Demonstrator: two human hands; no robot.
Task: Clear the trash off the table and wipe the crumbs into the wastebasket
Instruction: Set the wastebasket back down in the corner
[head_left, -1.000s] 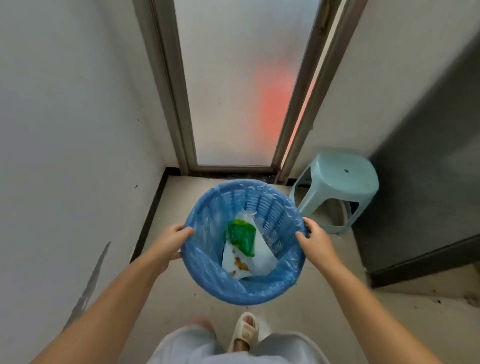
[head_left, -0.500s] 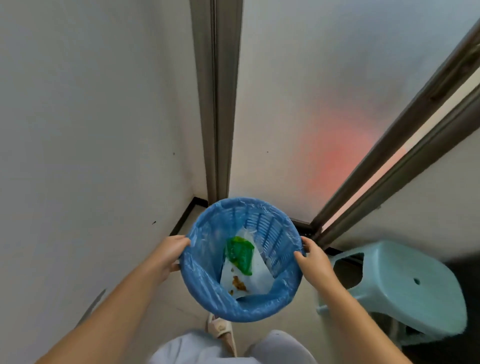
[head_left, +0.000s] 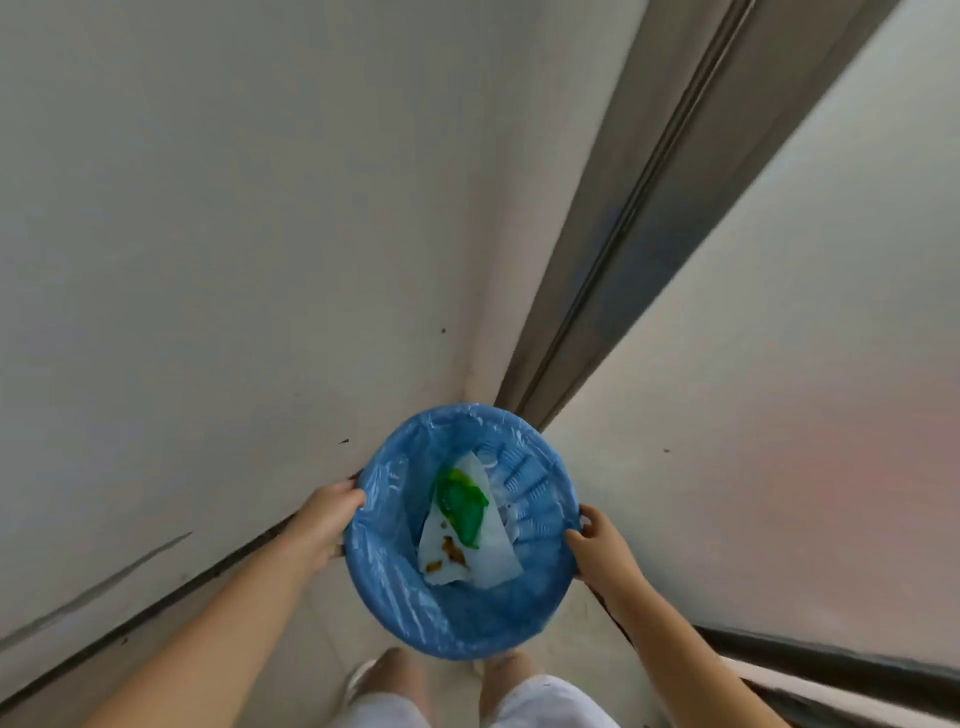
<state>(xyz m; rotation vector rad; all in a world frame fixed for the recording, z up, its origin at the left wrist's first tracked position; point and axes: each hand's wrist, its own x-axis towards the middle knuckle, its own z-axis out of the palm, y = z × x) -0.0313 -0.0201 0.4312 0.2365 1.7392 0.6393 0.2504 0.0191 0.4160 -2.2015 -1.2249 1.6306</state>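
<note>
In the head view, a person is carrying a blue wastebasket (head_left: 462, 530) in front of the body, above a pale floor, in a corner where a white wall (head_left: 234, 234) is meeting a frosted sliding door (head_left: 779, 389) with a grey metal frame (head_left: 639, 208). The left hand (head_left: 324, 519) is clasping the left rim, fingers curled over the edge and onto the blue plastic liner (head_left: 384, 566) folded over it. The right hand (head_left: 597, 551) is gripping the right rim the same way, so both hands are closed on the basket at opposite sides.

Inside, a white paper napkin (head_left: 467, 545) with brown stains is lying against the slatted wall, and a crumpled green wrapper (head_left: 460, 506) is resting on top of it.

The basket looks like thin, latticed plastic, so it is probably light and somewhat flexible; the contents are adding next to nothing. The liner film is likely slippery and may be sliding under the fingers, so the firm rim beneath it is the best place to hold. Two opposite grips are keeping it level; tilting it risks spilling the loose napkin.
</note>
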